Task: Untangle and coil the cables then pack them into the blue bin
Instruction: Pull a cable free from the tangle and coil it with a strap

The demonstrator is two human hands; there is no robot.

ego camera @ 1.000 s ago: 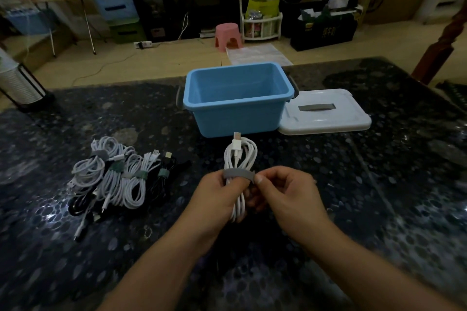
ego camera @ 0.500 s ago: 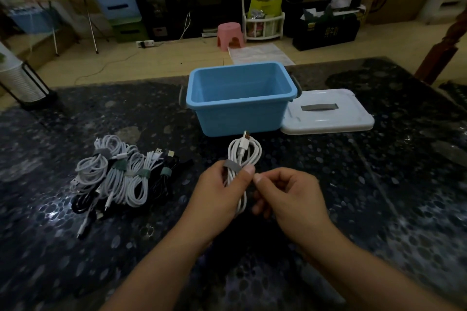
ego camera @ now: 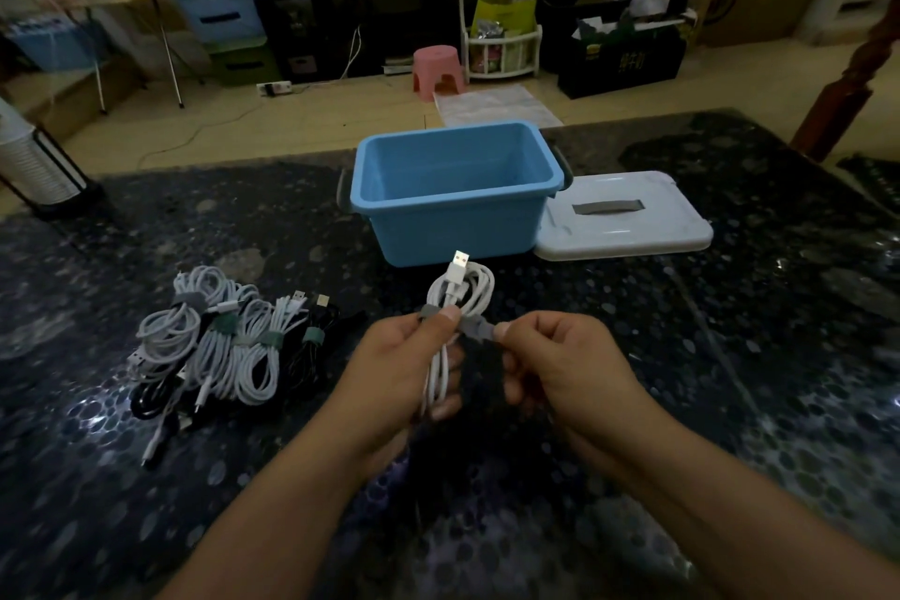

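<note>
Both hands hold on: the left hand (ego camera: 399,365) still grips the coiled white USB cable (ego camera: 455,307), while the right hand (ego camera: 565,370) has now pulled its grey strap (ego camera: 475,328) sideways, pinched.

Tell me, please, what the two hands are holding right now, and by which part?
The left hand grips the coiled white cable around its middle; the right hand pinches the free end of the grey strap.

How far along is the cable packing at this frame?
Done: several coiled, strapped cables lie left on the table. In hand: left hand grips a white coil while right hand pulls its grey strap. Left: nothing visible inside the blue bin; white lid lies beside it.
</note>
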